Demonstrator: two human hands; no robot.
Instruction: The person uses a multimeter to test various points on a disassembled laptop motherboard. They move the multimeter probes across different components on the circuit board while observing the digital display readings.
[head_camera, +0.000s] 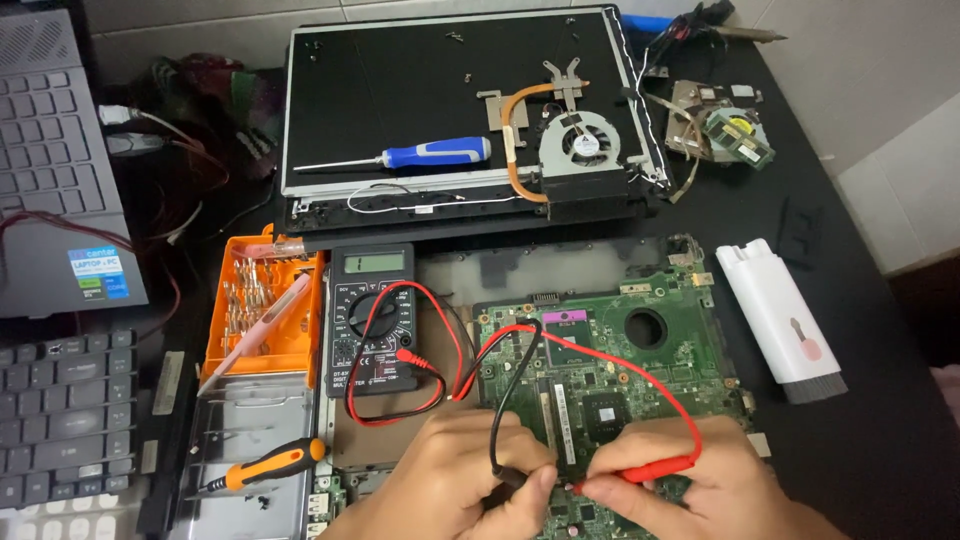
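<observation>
A crowded black worktable (880, 440) meets a pale tiled wall along its right edge. On the green motherboard (620, 370) near the front, the left hand (450, 480) pinches the black probe (515, 478); the right hand (700, 485) pinches the red probe (650, 468). The multimeter (373, 318) lies just left.

Two bare grips (440, 480), sleeveless.
</observation>
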